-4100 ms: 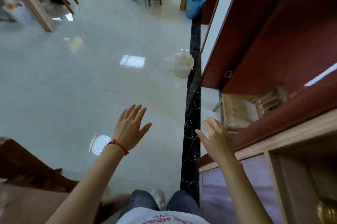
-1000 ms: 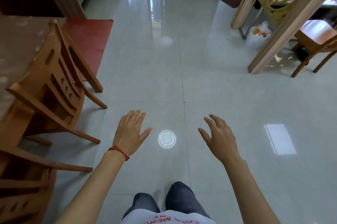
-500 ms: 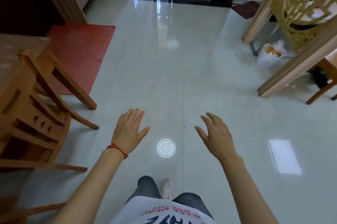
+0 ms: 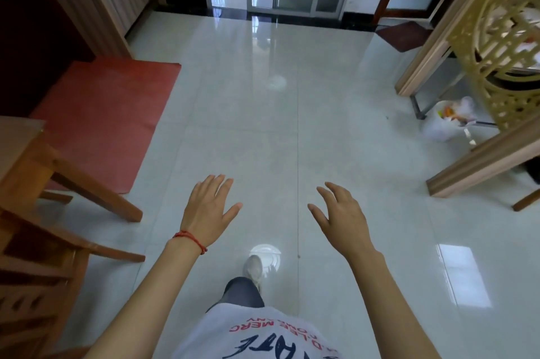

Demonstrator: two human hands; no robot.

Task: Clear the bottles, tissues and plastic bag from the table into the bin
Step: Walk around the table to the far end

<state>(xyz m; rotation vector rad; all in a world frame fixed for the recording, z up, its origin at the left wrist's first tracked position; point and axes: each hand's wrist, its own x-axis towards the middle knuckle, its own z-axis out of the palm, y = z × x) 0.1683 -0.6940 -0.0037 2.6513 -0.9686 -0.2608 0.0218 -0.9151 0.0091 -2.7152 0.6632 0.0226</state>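
Over tiled floor: left hand (image 4: 209,209), right hand (image 4: 343,220) empty, fingers spread forward.

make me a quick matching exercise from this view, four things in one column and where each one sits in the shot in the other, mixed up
Things
1. red mat
2. white bin bag
3. wooden chair
4. left hand

Places
A. on the floor at the right, beside the gold lattice screen
B. held out over the tiles, a red string at its wrist
C. flat on the floor at the upper left
D. at the left edge, legs on the tiles

Pairs: 1-C, 2-A, 3-D, 4-B
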